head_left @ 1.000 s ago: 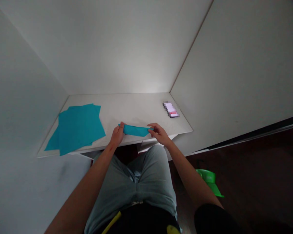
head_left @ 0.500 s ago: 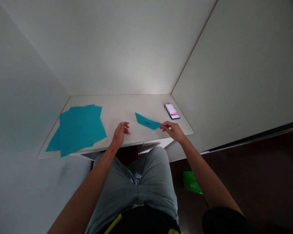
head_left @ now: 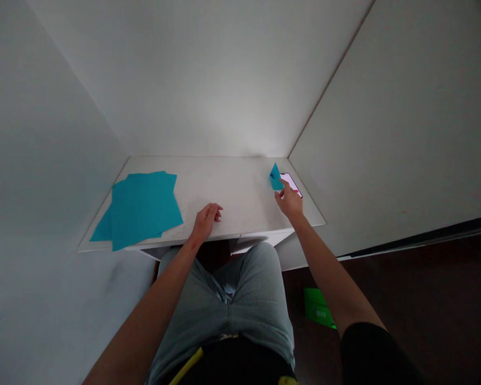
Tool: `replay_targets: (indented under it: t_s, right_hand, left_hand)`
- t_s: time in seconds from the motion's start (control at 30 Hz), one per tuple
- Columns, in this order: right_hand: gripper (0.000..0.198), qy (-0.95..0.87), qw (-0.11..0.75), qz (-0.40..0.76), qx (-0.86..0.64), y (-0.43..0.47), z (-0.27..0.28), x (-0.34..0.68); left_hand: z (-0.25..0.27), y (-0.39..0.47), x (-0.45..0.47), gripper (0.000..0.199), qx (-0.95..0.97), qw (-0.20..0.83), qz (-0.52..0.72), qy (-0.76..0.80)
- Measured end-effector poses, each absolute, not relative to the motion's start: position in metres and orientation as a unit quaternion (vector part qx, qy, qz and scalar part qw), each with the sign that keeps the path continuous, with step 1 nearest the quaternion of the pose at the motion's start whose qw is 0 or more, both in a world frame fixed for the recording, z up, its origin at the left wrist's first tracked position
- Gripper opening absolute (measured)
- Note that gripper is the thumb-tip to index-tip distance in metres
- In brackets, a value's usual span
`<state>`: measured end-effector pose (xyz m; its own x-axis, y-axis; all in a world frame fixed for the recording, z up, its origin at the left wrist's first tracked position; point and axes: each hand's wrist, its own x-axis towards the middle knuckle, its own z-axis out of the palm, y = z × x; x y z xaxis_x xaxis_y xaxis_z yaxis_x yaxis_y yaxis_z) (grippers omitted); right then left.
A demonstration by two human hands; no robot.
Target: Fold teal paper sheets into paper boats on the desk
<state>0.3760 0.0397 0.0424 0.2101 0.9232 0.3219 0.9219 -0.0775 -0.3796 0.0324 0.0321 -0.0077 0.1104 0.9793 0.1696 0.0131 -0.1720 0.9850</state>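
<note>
A small folded blue paper boat stands at the right end of the white tabletop, beside the phone. My right hand is right at it, fingers apart, with the index fingertip close to or touching its right edge. Near the front edge of the table rests my left hand, its fingers curled in loosely around nothing. Several flat sheets of blue paper lie in an overlapping pile to the left of that hand.
The phone lies with its screen lit, partly behind my right hand. White walls close off the back and both sides of the tabletop. On the dark floor at lower right is a bright green box-like object.
My right hand has carried the paper boat rightward and back, over to the phone, and its fingers have spread. My left hand's fingers have curled together. The view has shifted slightly.
</note>
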Motion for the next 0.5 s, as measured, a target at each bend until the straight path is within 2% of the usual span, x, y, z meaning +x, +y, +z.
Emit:
replay_targets:
  t_s: [0.2,0.27,0.37,0.43,0.5]
  right_hand:
    - [0.050,-0.658,0.333,0.158,-0.657,0.018,0.002,0.300]
    - [0.045,-0.653,0.360,0.194,-0.637,0.015,-0.008,0.281]
    - [0.041,-0.638,0.374,0.203,-0.642,0.015,-0.014,0.271]
    - [0.041,-0.634,0.370,0.198,-0.649,0.015,-0.014,0.271]
    - [0.041,-0.635,0.366,0.195,-0.652,0.015,-0.013,0.273]
  left_hand:
    - [-0.002,0.024,0.027,0.047,0.625,0.445,0.461,0.445]
    - [0.003,0.019,0.008,0.038,0.690,0.376,0.433,0.442]
    - [0.011,0.011,-0.045,0.031,0.751,0.221,0.403,0.474]
    - [0.012,0.004,-0.089,0.045,0.748,0.144,0.381,0.525]
    - [0.008,-0.005,-0.131,0.070,0.747,0.105,0.331,0.567]
